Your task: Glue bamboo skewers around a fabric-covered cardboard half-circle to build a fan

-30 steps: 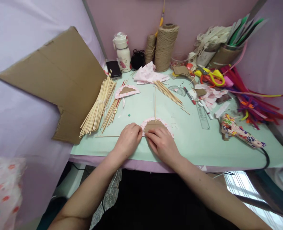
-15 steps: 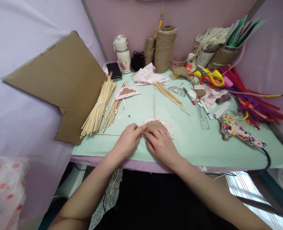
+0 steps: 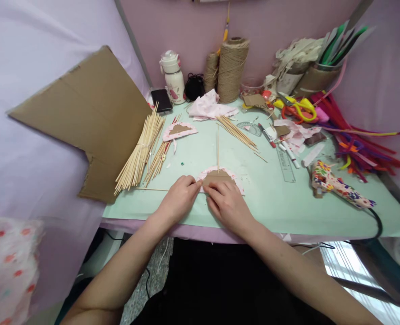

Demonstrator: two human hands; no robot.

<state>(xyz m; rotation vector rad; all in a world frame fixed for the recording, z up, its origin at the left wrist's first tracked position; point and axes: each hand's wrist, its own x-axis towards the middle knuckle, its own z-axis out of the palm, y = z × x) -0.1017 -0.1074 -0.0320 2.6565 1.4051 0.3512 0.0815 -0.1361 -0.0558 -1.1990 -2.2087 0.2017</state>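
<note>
At the near edge of the worktop (image 3: 270, 198), a half-round cardboard piece (image 3: 220, 177) edged with pink patterned fabric is being pressed down by both hands. The left hand (image 3: 179, 198) is being kept half closed, its fingertips pinching the left rim of the piece. The right hand (image 3: 228, 205) is being laid on the near edge, fingers curled onto it. A single thin stick (image 3: 217, 146) is being seen running from the piece toward the far side. Farther left, a bundle of sticks (image 3: 140, 151) is lying beside a cardboard sheet (image 3: 88, 117). At the far wall, a twine spool (image 3: 232, 67) is standing.
</note>
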